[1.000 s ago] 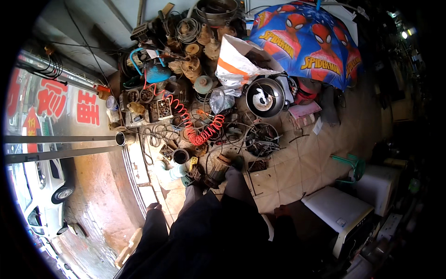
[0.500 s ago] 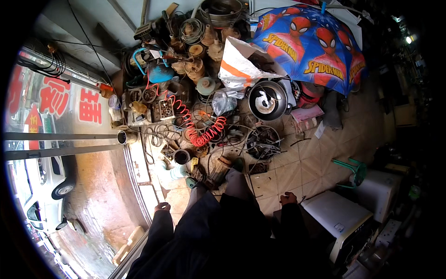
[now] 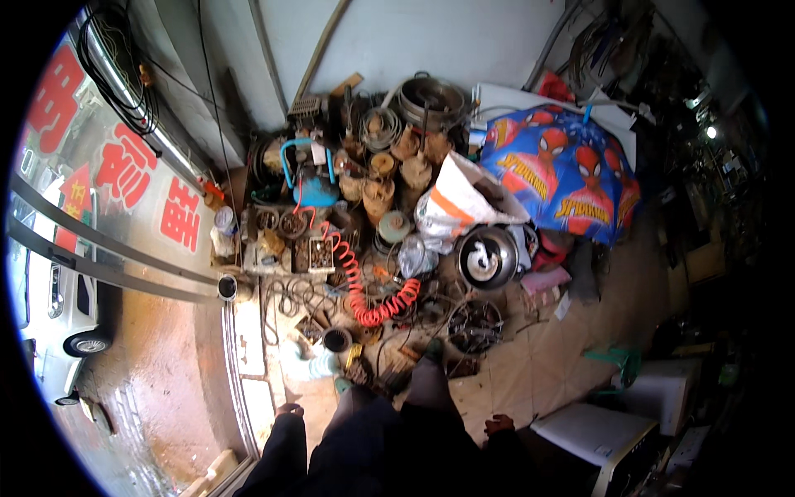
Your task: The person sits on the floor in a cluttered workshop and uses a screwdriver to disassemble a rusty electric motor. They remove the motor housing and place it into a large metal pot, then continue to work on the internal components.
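Observation:
My left hand [image 3: 290,409] hangs at my left side, beside my knee and near the door sill; its fingers are loosely apart and I see nothing in them. My right hand [image 3: 499,425] hangs on the other side over the tiled floor, close to a white boxy appliance [image 3: 598,431], its fingers loosely bent and apart with nothing visible in them. Neither hand touches anything. Before my feet lie a dark round tub [image 3: 474,326] of metal parts, a coiled red air hose [image 3: 386,305], and a pale ribbed pipe elbow [image 3: 313,364].
A blue compressor-like tank [image 3: 316,192], rusty machine parts and cable coils crowd the wall. To the right are a white sack [image 3: 464,201], a black pan [image 3: 488,258], a patterned blue umbrella [image 3: 571,170] and a green stool [image 3: 619,362]. A glass door frame [image 3: 124,258] stands left.
My view has tilted up, so more wall shows and the clutter sits lower in the picture. Both hands still hang at my sides, now lower in view.

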Demonstrator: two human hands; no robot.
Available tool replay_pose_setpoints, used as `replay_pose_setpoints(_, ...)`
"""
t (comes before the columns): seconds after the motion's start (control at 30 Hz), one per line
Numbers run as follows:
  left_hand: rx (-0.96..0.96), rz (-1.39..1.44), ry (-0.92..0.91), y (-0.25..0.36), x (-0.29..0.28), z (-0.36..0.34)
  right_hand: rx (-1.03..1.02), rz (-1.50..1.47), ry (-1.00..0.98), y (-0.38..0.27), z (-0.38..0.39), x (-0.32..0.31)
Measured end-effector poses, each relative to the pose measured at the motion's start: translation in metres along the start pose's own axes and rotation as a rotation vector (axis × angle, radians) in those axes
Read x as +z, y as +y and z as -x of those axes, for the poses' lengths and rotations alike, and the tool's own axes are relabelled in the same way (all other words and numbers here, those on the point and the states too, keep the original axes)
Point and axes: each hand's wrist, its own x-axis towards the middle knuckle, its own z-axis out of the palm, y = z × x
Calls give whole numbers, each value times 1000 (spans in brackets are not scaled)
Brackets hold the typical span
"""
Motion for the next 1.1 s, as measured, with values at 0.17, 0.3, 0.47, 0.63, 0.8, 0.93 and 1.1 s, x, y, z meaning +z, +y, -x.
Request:
replay_pose_setpoints(0.17,-53,100,-2,92,33,-25,-108,67,61,-63,-43,-43)
replay_pose_setpoints(0.3,-85,-69,-59,191,56,-33,-63,151,15,-119,-109,-69)
replay_pose_setpoints(0.47,234,-387,-30,310,102,-113,-226,330,3,-170,-181,-92)
replay_pose_setpoints(0.63,502,-402,89,482,151,-216,-191,368,-142,-232,-210,-118)
replay_pose_setpoints(0.8,610,-433,89,616,197,-287,-481,455,-74,-194,-270,-119)
replay_pose_setpoints(0.93,712,-539,220,658,240,-364,-737,632,-78,-119,-337,-113)
replay_pose_setpoints(1.1,343,-323,291,671,262,-476,-623,690,-175,-208,-317,-141)
